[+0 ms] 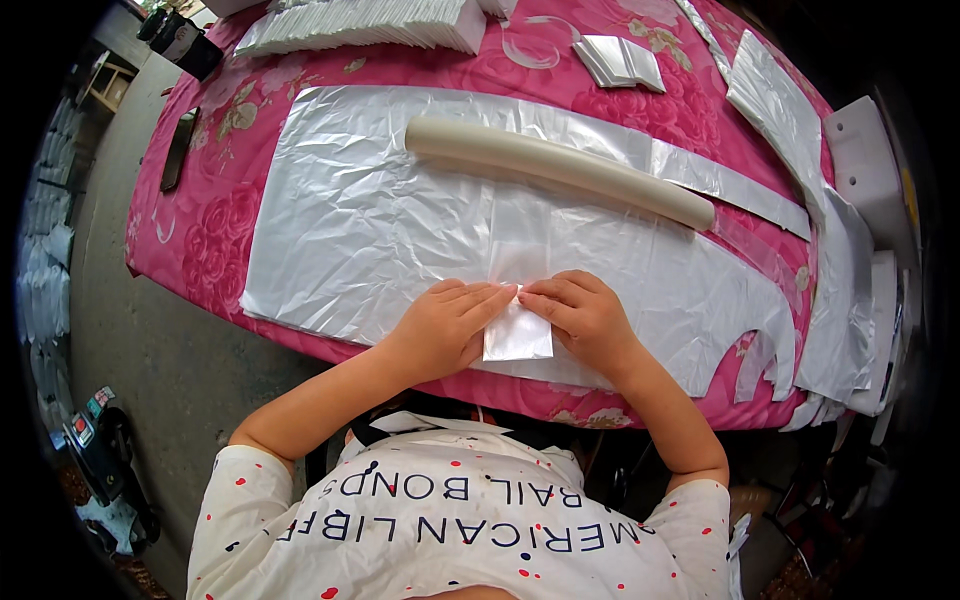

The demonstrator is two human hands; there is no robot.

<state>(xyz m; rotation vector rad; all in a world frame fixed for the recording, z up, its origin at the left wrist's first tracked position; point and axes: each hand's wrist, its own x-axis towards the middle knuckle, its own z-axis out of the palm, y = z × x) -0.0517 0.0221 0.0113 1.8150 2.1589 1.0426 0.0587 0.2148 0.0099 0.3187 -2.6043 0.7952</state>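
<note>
Both hands meet at a small folded piece of thin white plastic film (518, 335) near the table's front edge. My left hand (450, 318) has its fingers pressed together on the film's left side. From the right, my right hand (582, 312) pinches the upper right part, its thumb and fingertips close to the left ones. A paler, see-through strip of the film (519, 262) runs on beyond the fingertips. Beneath lies a wide stack of white plastic sheets (340, 230), wrinkled at the left. A long cream-coloured tube (560, 170) rests across the sheets beyond my hands.
A pink flowered tablecloth (225, 230) covers the table. Thick piles of folded white film (370, 28) and a smaller pile (618, 63) lie at the back. A phone (179, 150) and a dark cup (180, 44) are at the left. More sheets (785, 115) hang at the right.
</note>
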